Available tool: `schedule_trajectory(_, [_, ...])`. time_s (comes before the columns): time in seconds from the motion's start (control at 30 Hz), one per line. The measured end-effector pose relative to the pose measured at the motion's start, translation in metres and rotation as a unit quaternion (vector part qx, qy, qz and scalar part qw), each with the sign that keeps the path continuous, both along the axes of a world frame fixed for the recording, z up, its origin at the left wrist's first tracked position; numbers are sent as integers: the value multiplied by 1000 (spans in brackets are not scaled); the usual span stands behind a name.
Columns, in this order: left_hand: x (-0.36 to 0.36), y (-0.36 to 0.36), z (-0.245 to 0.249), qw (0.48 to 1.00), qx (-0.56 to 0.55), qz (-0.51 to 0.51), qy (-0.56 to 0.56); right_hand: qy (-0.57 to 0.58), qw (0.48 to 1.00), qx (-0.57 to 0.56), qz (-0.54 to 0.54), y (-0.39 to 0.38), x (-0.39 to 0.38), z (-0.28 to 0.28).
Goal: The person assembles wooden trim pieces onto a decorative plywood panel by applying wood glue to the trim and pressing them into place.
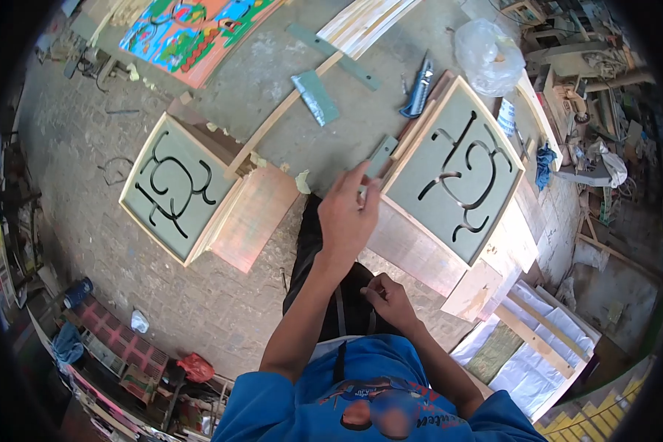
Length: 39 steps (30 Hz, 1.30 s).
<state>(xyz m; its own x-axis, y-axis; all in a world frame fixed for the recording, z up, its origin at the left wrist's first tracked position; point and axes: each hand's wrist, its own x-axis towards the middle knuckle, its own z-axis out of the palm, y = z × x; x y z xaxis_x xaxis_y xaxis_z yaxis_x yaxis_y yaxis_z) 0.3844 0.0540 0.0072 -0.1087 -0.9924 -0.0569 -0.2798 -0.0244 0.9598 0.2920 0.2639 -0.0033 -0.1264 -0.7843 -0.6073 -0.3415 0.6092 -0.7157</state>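
Observation:
My left hand (348, 214) reaches up over the table's near edge, thumb and fingers closed round the near end of a short grey-green strip (382, 153). The strip lies against the left side of a wood-framed panel (435, 158) with black curved strokes on grey-green. My right hand (390, 298) is held low in front of my lap, its fingers curled and pinched together; whether anything is in them is hidden. Beyond the strip lies a blue utility knife (419, 90). A second framed panel (171, 188) with similar strokes is to the left.
A thin wooden batten (281, 116) slants across the grey table, beside a green-and-blue block (315, 97). Painted boards (191, 33) and stacked pale strips (365, 23) lie at the far side. A clear plastic bag (488, 55) sits at right. Plywood sheets (256, 216) jut out beneath the left panel.

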Motion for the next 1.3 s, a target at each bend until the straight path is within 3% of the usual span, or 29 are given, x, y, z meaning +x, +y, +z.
schedule_trajectory(0.1, [8, -6, -7, 998, -59, 15, 1, -16, 1000, -10, -10, 1, -5, 12])
schedule_trajectory(0.2, [17, -14, 0, 999, -41, -9, 9, -31, 998, -28, -45, 2, -15, 31])
schedule_trajectory(0.27, [17, -22, 9, 999, 43, 16, -10, -43, 993, -41, -98, 0, -25, 51])
schedule_trajectory(0.4, [6, -51, 11, 996, 25, -85, -8, 108, 973, -105, -177, 0, -77, 71])
schedule_trajectory(0.47, [-8, -70, 20, 987, 113, -110, 12, 112, 941, -168, -272, -14, -114, 83])
schedule_trajectory(0.53, [-24, -88, 19, 983, 111, -147, -20, 121, 915, -148, -356, -19, -152, 89])
schedule_trajectory(0.67, [-57, -114, 19, 976, 83, -186, -79, 250, 866, -125, -414, -20, -214, 67])
schedule_trajectory(0.73, [-67, -117, 21, 969, 67, -208, -112, 326, 847, -124, -402, -16, -233, 56])
schedule_trajectory(0.83, [-80, -122, 20, 964, 51, -215, -150, 327, 852, -108, -395, -11, -240, 52])
schedule_trajectory(0.9, [-82, -123, 16, 957, 26, -227, -180, 468, 831, -32, -300, -13, -237, 47])
schedule_trajectory(1.3, [-88, -117, 20, 948, 39, -219, -228, 497, 808, -63, -311, -11, -230, 23])
